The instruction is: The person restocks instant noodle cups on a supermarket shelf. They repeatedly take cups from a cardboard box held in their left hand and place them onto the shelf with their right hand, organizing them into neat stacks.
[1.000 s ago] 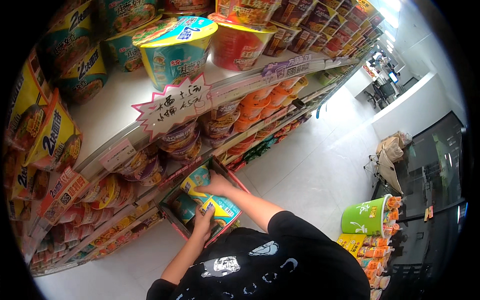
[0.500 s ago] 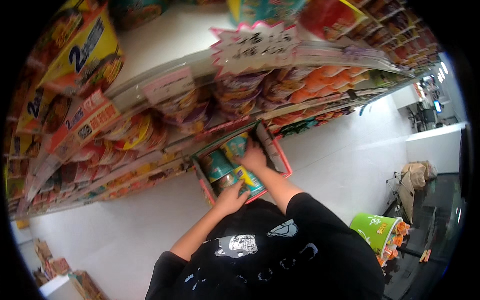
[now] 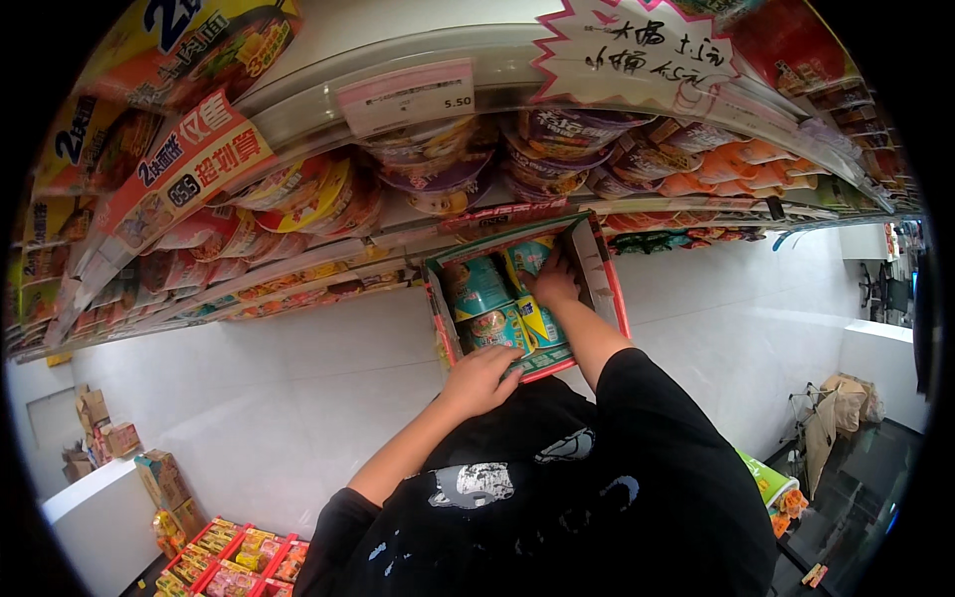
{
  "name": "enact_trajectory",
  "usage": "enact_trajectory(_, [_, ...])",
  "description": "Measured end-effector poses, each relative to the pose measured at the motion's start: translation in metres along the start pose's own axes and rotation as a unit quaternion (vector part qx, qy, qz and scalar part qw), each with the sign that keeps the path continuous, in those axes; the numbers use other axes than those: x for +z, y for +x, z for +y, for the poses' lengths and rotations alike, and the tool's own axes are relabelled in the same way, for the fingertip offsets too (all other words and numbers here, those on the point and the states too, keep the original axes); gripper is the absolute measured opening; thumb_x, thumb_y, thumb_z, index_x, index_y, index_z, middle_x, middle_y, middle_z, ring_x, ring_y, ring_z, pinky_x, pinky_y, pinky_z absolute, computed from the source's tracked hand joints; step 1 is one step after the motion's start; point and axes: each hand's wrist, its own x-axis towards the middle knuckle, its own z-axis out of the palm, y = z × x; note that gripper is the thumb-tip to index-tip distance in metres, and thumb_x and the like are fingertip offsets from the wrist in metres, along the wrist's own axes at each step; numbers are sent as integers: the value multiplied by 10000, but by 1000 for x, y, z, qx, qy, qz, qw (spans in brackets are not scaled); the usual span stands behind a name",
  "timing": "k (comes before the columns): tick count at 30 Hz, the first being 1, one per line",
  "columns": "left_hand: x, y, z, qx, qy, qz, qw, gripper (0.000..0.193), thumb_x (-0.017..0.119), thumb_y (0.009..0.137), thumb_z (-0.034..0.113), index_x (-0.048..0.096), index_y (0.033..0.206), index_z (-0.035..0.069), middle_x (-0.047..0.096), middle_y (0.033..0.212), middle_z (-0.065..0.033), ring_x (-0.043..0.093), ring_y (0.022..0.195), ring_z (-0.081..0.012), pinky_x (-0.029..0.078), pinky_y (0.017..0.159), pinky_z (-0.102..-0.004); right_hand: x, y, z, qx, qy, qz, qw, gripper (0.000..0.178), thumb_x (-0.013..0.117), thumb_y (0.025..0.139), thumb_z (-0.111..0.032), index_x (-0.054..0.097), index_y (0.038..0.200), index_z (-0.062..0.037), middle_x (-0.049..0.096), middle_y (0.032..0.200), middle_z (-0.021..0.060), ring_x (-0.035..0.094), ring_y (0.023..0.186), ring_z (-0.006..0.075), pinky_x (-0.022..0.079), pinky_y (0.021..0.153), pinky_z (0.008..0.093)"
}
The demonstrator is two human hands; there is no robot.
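In front of me is an open cardboard box (image 3: 608,282) with red edges and green inner walls. Several teal instant noodle cups stand inside, among them a far-left one (image 3: 476,286), a near-left one (image 3: 497,328) and a near-right one with a yellow patch (image 3: 543,324). My right hand (image 3: 555,285) reaches in from the right, thumb and fingers around the side of the far-right noodle cup (image 3: 527,256). Its fingertips are partly hidden. My left hand (image 3: 479,380) lies over the box's near-left corner, fingers stretched toward the near-left cup.
Beyond the box runs a shelf (image 3: 298,119) of stacked noodle bowls (image 3: 438,164) with price signs (image 3: 637,50). A display of red trays (image 3: 234,557) sits at lower left, cartons (image 3: 164,483) beside it. A green tub (image 3: 764,483) stands at right on the dark floor.
My view has shifted, so the box and both hands appear farther right. My left hand has drawn back slightly toward the box's near edge; my right hand stays at the far-right cup.
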Motion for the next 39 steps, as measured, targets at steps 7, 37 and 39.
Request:
enact_trajectory(7, [8,1,7,-22,60,-9,998,338,666,951,267,674,1211,52,710,1157,-178,673,1073,-376,552,925,-455,-7,-12,-1,-6,140,42,989,1191,713,815,-623,22,1653,-135,192,1668,233,225,1515,457,229,1182,657])
enact_trajectory(37, [-293,186,268,259,58,485,833,784,711,924,205,247,1531,28,486,1424,-237,496,1341,-332,418,1124,-460,-101,-125,103,-505,-60,187,841,272,620,889,-354,705,906,-96,727,836,93,702,809,291,538,731,456])
enact_trajectory(39, [-325,210,296,217,128,524,814,908,756,896,306,203,1562,34,420,1496,-260,435,1406,-378,393,1155,-494,-101,-123,103,-504,-66,189,840,279,599,896,-358,680,853,-95,720,808,93,697,776,291,539,707,466])
